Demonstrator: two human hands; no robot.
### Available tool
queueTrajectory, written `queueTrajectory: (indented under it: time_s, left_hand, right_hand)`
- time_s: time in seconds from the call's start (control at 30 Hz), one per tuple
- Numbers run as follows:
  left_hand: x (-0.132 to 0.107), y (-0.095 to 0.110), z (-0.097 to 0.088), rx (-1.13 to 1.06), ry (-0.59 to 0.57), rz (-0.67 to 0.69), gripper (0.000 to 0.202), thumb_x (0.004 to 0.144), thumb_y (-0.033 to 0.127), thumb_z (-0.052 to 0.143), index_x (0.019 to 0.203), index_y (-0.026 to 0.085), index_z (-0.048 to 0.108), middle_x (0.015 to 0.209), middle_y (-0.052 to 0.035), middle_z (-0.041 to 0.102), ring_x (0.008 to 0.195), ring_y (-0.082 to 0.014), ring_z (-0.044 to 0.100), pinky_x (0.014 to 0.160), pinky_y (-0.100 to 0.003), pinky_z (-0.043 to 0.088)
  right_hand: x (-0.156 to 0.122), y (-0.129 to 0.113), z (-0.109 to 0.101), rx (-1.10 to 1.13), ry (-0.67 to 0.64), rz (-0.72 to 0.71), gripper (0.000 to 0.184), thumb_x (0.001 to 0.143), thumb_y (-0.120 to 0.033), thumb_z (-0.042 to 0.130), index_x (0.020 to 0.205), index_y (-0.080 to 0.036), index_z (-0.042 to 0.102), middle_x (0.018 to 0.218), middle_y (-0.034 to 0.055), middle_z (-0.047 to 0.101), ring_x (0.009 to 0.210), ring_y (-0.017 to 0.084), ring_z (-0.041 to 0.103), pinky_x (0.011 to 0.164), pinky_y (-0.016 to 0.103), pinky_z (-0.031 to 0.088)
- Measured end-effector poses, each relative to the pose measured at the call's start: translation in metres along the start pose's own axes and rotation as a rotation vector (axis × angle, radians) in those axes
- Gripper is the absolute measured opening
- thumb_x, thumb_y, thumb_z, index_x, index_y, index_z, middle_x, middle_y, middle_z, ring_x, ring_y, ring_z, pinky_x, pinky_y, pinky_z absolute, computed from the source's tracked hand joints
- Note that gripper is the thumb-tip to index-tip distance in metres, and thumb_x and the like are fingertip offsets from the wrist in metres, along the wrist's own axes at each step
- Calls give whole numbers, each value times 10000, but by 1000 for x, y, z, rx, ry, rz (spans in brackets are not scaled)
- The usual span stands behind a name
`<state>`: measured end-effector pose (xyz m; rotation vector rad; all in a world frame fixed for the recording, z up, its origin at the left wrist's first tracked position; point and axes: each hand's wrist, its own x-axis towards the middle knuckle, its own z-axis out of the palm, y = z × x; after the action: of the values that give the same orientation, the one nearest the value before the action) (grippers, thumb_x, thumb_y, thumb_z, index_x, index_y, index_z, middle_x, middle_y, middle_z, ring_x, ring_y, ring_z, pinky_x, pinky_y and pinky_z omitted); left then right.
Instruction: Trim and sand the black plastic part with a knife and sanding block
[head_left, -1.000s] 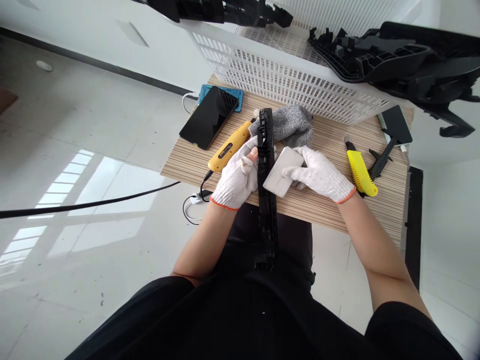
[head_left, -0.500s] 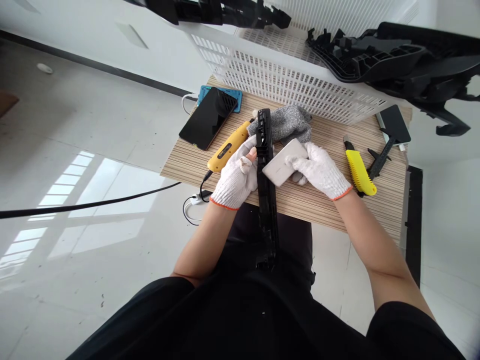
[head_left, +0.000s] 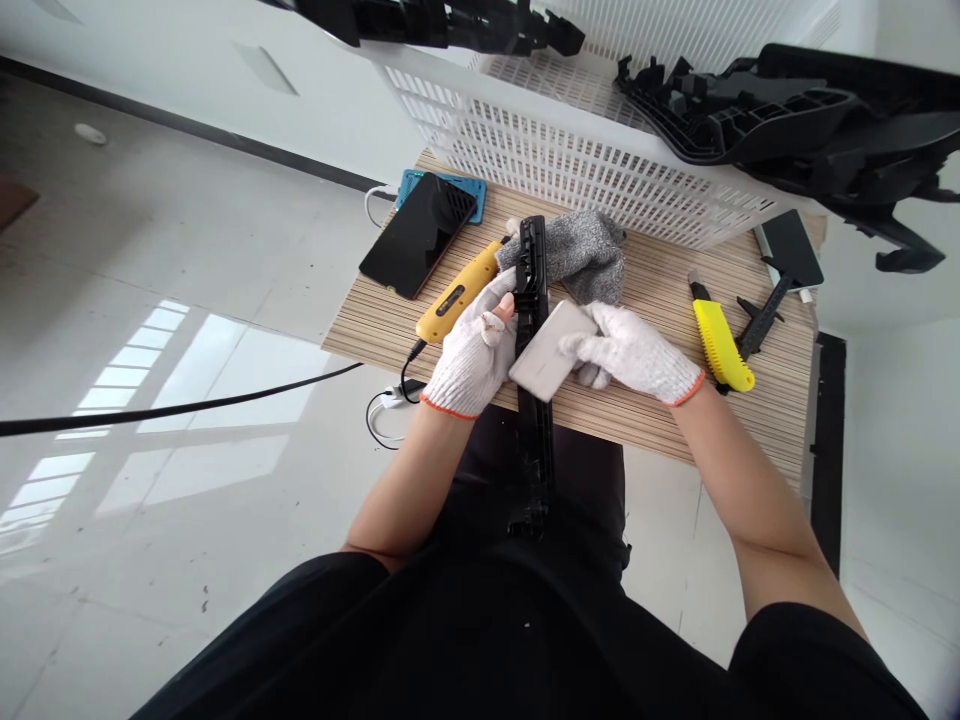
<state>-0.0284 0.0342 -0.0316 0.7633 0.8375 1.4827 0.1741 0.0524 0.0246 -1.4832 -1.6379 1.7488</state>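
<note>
A long, narrow black plastic part (head_left: pixel 535 430) runs from above the table down toward my lap. My left hand (head_left: pixel 477 350), in a white knit glove with a bare thumb tip, grips it from the left side. Between the gloved fingers and thumb of my right hand (head_left: pixel 626 350) is a flat white rounded block (head_left: pixel 553 350), whose exact kind I cannot make out. Its lower left corner overlaps the black part; whether they touch is unclear. Behind the part's top end lies a grey knit cloth (head_left: pixel 585 250). Left of my left hand rests a yellow corded handheld tool (head_left: pixel 457 295).
A black phone (head_left: pixel 418 235) lies on a blue item (head_left: pixel 466 188) at the table's left. To the right are a yellow utility knife (head_left: pixel 721 345), black calipers (head_left: pixel 765 315) and a dark flat device (head_left: pixel 792 250). A white slatted basket (head_left: pixel 570 140) holds black plastic parts (head_left: pixel 795 120).
My right hand has moved the white block slightly down and left along the black part. The part's top end has shifted a little right; my left hand keeps its grip.
</note>
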Motion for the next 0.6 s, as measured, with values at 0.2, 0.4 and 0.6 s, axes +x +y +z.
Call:
queueTrajectory:
  time_s: [0.2, 0.4, 0.6]
  left_hand:
    - [-3, 4, 4, -7, -9, -44, 236, 973, 377, 741, 1172, 257, 781, 1413, -66, 749, 1553, -324, 535, 1290, -464, 470]
    - [-5, 8, 5, -16, -19, -32, 218, 952, 376, 764, 1129, 253, 792, 1416, -65, 749, 1583, -320, 495, 1332, -456, 407]
    - [-2, -2, -2, -17, -49, -25, 271, 961, 412, 761, 1193, 275, 788, 1456, -54, 733, 1588, -308, 491, 1318, -454, 425]
  right_hand:
    - [3, 5, -5, 0, 97, -63, 484, 856, -571, 885, 1029, -214, 608, 857, 22, 758, 581, 130, 706, 442, 206, 582]
    - [1, -3, -5, 17, 201, 1, 469, 879, -573, 868, 1009, -196, 620, 810, 22, 761, 516, 104, 668, 397, 181, 533]
    - [0, -4, -5, -56, 78, 91, 536, 805, -654, 897, 876, -192, 634, 692, 21, 723, 470, 124, 651, 348, 199, 497]
